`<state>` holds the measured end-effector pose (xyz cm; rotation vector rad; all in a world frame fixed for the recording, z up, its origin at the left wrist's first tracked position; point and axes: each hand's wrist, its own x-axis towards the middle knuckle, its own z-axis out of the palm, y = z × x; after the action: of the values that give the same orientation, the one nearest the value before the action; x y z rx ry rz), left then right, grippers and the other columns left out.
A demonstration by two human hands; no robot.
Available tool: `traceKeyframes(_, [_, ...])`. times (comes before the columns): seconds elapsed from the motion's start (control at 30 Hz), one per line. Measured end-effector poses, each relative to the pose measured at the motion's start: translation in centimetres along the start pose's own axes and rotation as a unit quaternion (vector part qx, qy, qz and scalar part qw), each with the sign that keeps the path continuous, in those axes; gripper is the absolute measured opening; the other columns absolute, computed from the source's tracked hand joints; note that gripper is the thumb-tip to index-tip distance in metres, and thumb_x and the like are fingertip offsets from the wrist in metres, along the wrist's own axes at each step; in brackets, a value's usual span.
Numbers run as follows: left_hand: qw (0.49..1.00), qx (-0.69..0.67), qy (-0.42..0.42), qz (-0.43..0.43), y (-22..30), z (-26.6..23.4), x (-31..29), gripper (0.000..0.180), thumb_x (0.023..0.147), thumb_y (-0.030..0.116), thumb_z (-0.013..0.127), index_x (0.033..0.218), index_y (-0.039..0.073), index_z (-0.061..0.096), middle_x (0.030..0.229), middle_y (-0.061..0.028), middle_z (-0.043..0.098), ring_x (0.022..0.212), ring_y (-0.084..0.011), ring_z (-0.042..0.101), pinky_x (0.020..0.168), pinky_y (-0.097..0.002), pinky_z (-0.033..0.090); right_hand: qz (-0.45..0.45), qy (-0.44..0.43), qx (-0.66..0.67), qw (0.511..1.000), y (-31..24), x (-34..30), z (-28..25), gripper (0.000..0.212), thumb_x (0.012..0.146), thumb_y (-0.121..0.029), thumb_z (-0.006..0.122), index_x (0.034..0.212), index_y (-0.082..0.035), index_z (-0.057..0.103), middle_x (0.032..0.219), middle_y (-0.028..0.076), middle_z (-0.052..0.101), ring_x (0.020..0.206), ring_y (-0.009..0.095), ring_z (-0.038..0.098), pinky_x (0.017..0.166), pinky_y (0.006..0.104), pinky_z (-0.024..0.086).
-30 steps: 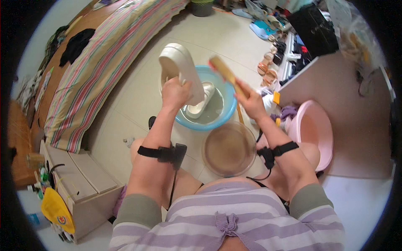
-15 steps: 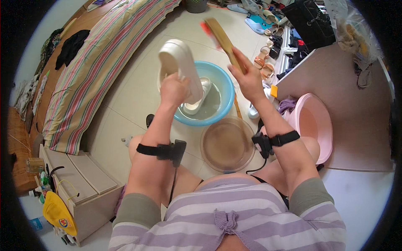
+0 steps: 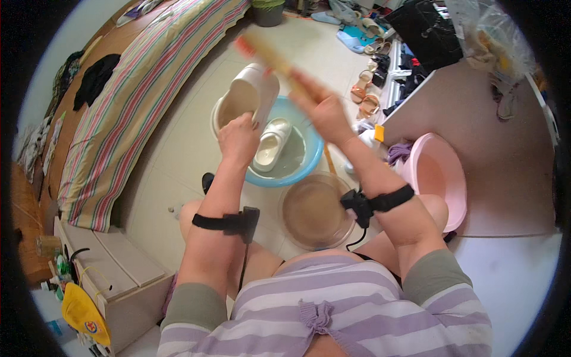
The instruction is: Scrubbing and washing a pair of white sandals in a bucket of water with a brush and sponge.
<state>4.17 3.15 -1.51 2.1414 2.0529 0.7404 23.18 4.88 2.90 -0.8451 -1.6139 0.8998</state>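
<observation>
My left hand grips a white clog-like shoe by its opening, above the left side of a blue basin. A second white shoe sits in the cloudy water of that basin. In my right hand is a wooden-handled scrub brush with red bristles, smeared by motion. Its bristle end is raised just beyond the held shoe, and I cannot tell whether they touch. The fingers of my right hand are closed around the handle.
Close to me stands a round basin of brownish water. On the right are a pink tub, a purple cloth and a white bottle with a yellow cap. Sandals line the far right; a striped-covered bed borders the left.
My right hand has swung the brush left, toward the held shoe. The shoe in my left hand has shifted slightly left and tilted. More of the shoe in the basin shows.
</observation>
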Motion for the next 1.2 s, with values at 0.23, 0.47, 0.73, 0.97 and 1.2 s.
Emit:
traceKeyframes(0.23, [0.999, 0.027, 0.026, -0.025, -1.3, -1.1, 0.3, 0.02, 0.079, 0.024, 0.062, 0.083, 0.004, 0.063, 0.079, -0.0191, 0.066, 0.077, -0.0366, 0.065, 0.071, -0.0474, 0.05, 0.092, -0.016, -0.177, 0.98, 4.7, -7.1, -4.3, 0.053, 0.083, -0.024, 0.066, 0.134, -0.016, 0.051, 0.12, 0.015, 0.062, 0.107, 0.024, 0.062, 0.092, 0.0315, 0.047])
traceKeyframes(0.47, [0.998, -0.027, 0.049, -0.027, -0.1, -0.1, -0.7, 0.023, 0.08, 0.027, 0.06, 0.081, 0.004, 0.063, 0.077, -0.0193, 0.066, 0.075, -0.0364, 0.065, 0.07, -0.047, 0.05, 0.053, -0.034, -0.17, 0.983, 2.5, -4.5, -0.3, 0.054, 0.083, -0.019, 0.067, 0.134, -0.011, 0.05, 0.12, 0.016, 0.063, 0.106, 0.022, 0.063, 0.09, 0.03, 0.047])
traceKeyframes(0.73, [0.998, -0.054, 0.029, -0.021, -0.5, -0.2, -1.0, 0.026, 0.08, 0.029, 0.061, 0.083, 0.003, 0.063, 0.077, -0.0209, 0.066, 0.075, -0.0386, 0.065, 0.071, -0.0482, 0.051, 0.012, 0.062, -0.075, 0.995, 1.1, -2.6, -0.7, 0.054, 0.082, -0.02, 0.067, 0.134, -0.013, 0.051, 0.119, 0.015, 0.063, 0.107, 0.02, 0.062, 0.091, 0.0295, 0.047])
traceKeyframes(0.97, [0.999, -0.007, -0.01, -0.037, -0.9, -0.3, -0.2, 0.028, 0.081, 0.03, 0.06, 0.089, 0.004, 0.064, 0.08, -0.0203, 0.066, 0.079, -0.0368, 0.065, 0.074, -0.0471, 0.05, 0.106, -0.016, -0.15, 0.983, 5.1, -6.5, -2.3, 0.054, 0.083, -0.02, 0.065, 0.135, -0.018, 0.05, 0.121, 0.015, 0.062, 0.11, 0.021, 0.061, 0.094, 0.0316, 0.046])
traceKeyframes(1.2, [0.998, -0.055, -0.032, -0.026, 0.1, 0.1, -1.1, 0.03, 0.082, 0.033, 0.055, 0.09, 0.005, 0.063, 0.083, -0.0204, 0.066, 0.08, -0.0375, 0.064, 0.074, -0.0472, 0.049, 0.056, 0.043, -0.041, 0.997, 1.6, -3.1, -0.3, 0.056, 0.082, -0.026, 0.067, 0.135, -0.016, 0.05, 0.116, 0.016, 0.064, 0.106, 0.028, 0.063, 0.091, 0.0324, 0.047])
